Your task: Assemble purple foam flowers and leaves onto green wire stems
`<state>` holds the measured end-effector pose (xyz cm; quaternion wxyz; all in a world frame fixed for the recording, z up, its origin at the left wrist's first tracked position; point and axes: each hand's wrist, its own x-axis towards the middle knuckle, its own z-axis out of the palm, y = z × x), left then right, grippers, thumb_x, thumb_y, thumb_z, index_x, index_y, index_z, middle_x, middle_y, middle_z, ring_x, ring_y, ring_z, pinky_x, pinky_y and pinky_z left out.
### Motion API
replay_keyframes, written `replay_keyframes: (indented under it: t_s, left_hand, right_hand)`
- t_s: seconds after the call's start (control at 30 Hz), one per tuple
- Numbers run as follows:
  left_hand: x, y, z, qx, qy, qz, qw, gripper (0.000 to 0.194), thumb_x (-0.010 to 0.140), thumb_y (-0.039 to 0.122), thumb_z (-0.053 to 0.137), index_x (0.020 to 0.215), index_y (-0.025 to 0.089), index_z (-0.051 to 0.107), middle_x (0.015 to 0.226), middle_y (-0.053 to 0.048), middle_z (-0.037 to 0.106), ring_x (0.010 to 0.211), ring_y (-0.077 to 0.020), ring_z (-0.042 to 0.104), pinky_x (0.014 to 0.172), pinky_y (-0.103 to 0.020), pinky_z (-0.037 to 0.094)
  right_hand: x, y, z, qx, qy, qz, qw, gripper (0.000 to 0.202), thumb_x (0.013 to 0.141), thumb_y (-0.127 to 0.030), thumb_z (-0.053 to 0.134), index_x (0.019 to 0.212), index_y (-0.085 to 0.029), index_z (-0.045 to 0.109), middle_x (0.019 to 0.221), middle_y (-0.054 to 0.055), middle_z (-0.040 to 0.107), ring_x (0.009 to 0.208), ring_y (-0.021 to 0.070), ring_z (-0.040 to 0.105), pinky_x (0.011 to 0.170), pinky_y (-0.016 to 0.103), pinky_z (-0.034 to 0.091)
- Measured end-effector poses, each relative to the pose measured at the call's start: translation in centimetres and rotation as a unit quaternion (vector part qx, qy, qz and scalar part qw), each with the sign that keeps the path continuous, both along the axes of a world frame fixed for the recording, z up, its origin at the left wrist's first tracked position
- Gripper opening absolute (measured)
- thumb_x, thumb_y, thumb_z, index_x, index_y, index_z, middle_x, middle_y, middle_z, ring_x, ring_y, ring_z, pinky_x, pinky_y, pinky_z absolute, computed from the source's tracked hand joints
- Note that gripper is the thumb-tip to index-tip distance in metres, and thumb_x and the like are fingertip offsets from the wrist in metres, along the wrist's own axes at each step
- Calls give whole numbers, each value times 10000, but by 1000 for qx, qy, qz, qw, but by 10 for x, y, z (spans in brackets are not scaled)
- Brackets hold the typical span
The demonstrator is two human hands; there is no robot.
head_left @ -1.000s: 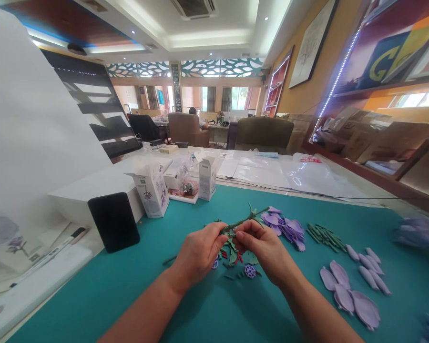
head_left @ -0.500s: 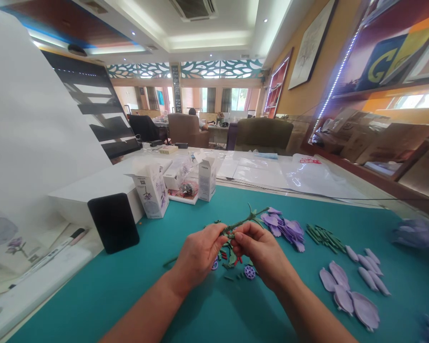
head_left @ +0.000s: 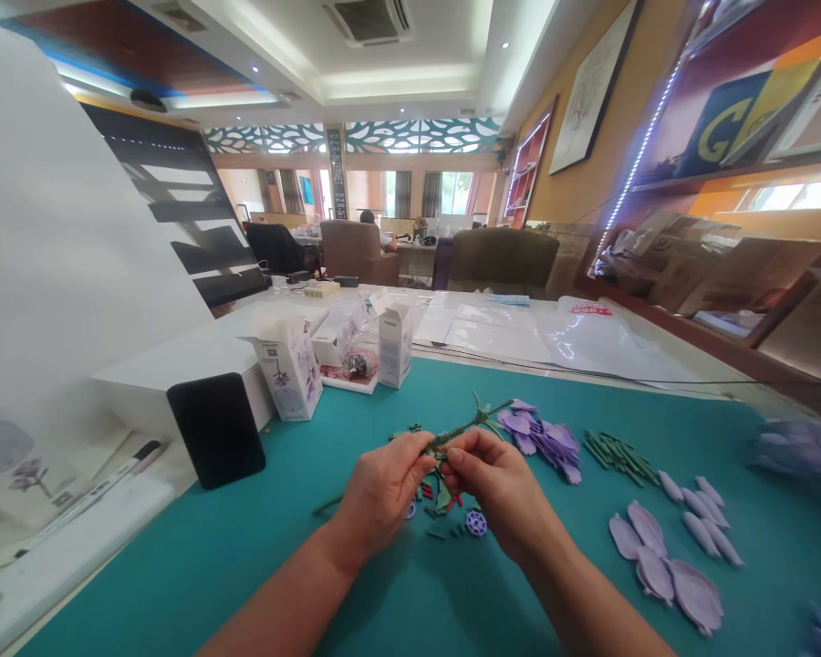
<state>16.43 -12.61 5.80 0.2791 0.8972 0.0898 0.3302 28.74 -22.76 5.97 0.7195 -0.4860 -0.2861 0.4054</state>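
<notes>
Head view: your hands nearly meet above the green mat (head_left: 389, 616).
Left hand (head_left: 379, 488): fingers curled closed around the green stem (head_left: 452, 434).
Stem: slants up rightward past your right hand (head_left: 499, 484), tip near purple petals (head_left: 556, 445).
Right hand: thumb and forefinger pinched beside it; can't tell on what.

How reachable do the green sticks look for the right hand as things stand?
Probably yes: the green sticks lie uncovered on the mat, to the right of the right hand, though its fingers are pinched close by the stem.
</notes>
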Motion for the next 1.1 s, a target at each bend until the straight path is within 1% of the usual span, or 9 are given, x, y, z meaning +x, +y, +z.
replay_keyframes:
  t_s: [0.17,0.47,0.63,0.77,0.87,0.97,1.1]
  left_hand:
    - [0,-1,0,1,-5,0,1000,321,951,368,332,1020,184,586,862,-44,662,772,-150,606,691,-251,480]
    - [3,-3,-3,8,-11,9,1000,324,949,359,336,1063,181,581,884,-54,672,783,-157,615,697,-251,481]
    - [1,-3,-1,-6,9,27,1000,313,947,342,332,1064,179,572,909,-61,674,796,-161,618,695,-255,482]
    - [-2,-2,3,-24,18,32,999,305,941,343,341,1079,185,563,956,-63,670,844,-171,619,710,-258,482]
    - [-3,-1,5,-28,22,33,999,299,934,350,364,1090,182,556,970,-66,669,855,-176,616,717,-264,480]
    - [-2,-2,5,-12,24,35,999,288,934,355,362,1045,183,564,929,-61,665,822,-172,613,693,-258,472]
    - [-1,-3,3,12,17,39,999,297,944,364,328,962,188,567,820,-37,645,723,-154,597,639,-244,454]
  right_hand:
    - [-2,0,2,6,2,-1,1000,317,576,-407,824,632,-173,618,547,-19,611,505,97,536,510,229,457]
    - [-2,-2,1,3,-15,-9,1000,323,589,-421,812,629,-174,606,534,-20,596,505,108,533,513,242,456]
    - [-1,0,-1,24,-6,14,1000,290,638,-406,797,677,-175,626,580,-17,613,542,104,542,544,235,454]
    - [0,0,-1,6,24,25,999,315,655,-442,782,781,-180,662,656,5,654,589,117,570,583,247,463]
    - [1,0,-2,9,28,25,999,303,643,-414,798,781,-182,660,653,2,652,600,120,572,564,238,445]
    - [2,1,-3,17,28,21,999,278,635,-387,808,735,-183,648,616,-14,632,585,113,555,544,229,426]
    - [-1,2,-6,29,24,10,999,273,628,-372,813,705,-181,634,575,-27,603,569,108,537,555,233,427]
